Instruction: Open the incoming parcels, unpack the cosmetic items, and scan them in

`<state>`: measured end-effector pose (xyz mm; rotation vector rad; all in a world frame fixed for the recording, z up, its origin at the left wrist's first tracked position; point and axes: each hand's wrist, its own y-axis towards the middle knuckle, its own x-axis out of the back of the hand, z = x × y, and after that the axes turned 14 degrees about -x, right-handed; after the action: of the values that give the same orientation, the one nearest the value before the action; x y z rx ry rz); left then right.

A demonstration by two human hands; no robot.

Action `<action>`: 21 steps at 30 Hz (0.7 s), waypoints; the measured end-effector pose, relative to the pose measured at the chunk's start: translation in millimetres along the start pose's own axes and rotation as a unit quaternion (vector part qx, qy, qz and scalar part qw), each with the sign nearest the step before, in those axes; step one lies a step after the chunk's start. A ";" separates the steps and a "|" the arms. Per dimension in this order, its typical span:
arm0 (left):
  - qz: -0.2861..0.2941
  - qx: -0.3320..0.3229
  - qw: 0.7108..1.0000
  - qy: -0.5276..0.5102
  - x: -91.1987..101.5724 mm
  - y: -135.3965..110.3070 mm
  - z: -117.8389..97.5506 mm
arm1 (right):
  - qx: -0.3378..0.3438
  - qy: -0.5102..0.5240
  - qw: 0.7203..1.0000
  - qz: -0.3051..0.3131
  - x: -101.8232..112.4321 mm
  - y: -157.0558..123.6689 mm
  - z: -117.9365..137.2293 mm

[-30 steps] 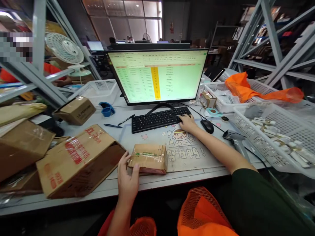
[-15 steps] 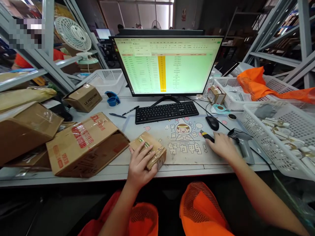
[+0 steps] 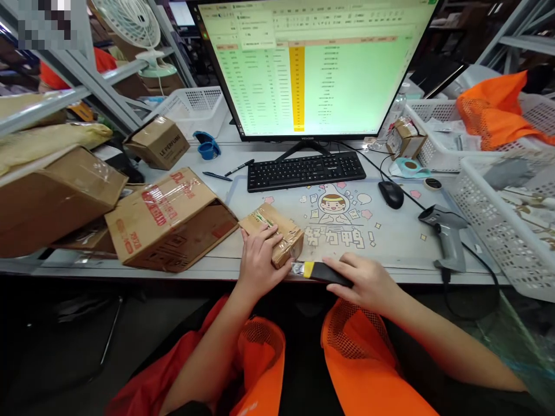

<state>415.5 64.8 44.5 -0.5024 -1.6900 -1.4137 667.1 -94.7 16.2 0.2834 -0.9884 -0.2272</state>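
Carton (image 3: 287,228) beneath left fingers (image 3: 262,238)

The box (image 3: 290,241) under the left hand (image 3: 260,263) lies before the keyboard (image 3: 306,171).

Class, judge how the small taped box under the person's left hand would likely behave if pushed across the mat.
The small taped box looks fairly stiff: its cardboard faces appear flat. Flat-sided, it would probably slide rather than roll. The glossy tape may feel slippery under the left hand.
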 end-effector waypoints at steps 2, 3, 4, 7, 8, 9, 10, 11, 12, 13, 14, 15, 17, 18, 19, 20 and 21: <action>0.005 -0.008 1.000 0.002 0.6 -1.6 1.3 | 0.026 -0.011 1.000 -0.008 -5.3 9.0 6.0; 0.008 -0.013 1.000 0.002 1.3 -2.2 1.9 | 0.030 -0.014 0.999 -0.012 -7.7 13.2 5.5; 0.011 -0.018 1.000 0.001 2.2 -2.6 2.3 | 0.031 -0.016 0.999 -0.017 -9.8 17.0 3.8; 0.011 -0.027 1.000 -0.007 4.8 -2.5 3.4 | 0.030 -0.022 0.999 -0.024 -14.4 24.2 -2.7; 0.006 -0.028 1.000 -0.009 5.3 -2.2 3.7 | 0.033 -0.023 0.999 -0.028 -16.1 25.6 -4.2; 0.003 -0.027 1.000 -0.010 5.5 -1.8 3.7 | 0.038 -0.025 0.998 -0.035 -18.2 26.7 -5.3; 0.002 -0.025 1.000 -0.012 5.3 -1.5 3.5 | 0.044 -0.026 0.998 -0.043 -20.7 27.8 -6.0; 0.002 -0.023 1.000 -0.013 4.7 -1.3 2.8 | 0.051 -0.028 0.997 -0.052 -23.5 29.1 -6.9; 0.005 -0.022 1.000 -0.015 3.8 -1.3 1.7 | 0.056 -0.029 0.996 -0.060 -26.2 30.5 -8.2; 0.006 -0.023 1.000 -0.015 2.6 -1.6 0.2 | 0.056 -0.031 0.996 -0.063 -28.5 32.1 -10.4; 0.005 -0.022 1.000 -0.014 1.3 -2.2 -1.4 | 0.051 -0.030 0.996 -0.062 -29.9 33.7 -14.1; 0.003 -0.019 1.000 -0.011 0.1 -3.2 -2.7 | 0.032 -0.028 0.997 -0.059 -30.1 34.7 -19.5; -0.005 -0.011 1.000 -0.010 -0.1 -6.2 -1.7 | -0.062 -0.019 0.995 -0.075 -26.2 33.5 -36.0; -0.010 -0.009 1.000 -0.017 1.7 -8.1 1.5 | -0.127 -0.015 0.987 -0.095 -22.4 30.3 -46.4; -0.013 -0.011 0.999 -0.033 5.0 -10.2 6.9 | -0.191 -0.013 0.974 -0.119 -17.9 25.1 -57.4; -0.012 -0.018 0.998 -0.059 10.0 -12.5 14.2 | -0.241 -0.012 0.960 -0.140 -13.4 17.7 -68.2; -0.007 -0.025 0.996 -0.091 16.5 -14.9 22.7 | -0.275 -0.009 0.949 -0.153 -9.6 8.6 -78.1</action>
<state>387.1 78.5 49.1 -0.6653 -1.8082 -1.4596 728.6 -73.4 -28.9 -0.0805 -0.8575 -0.7744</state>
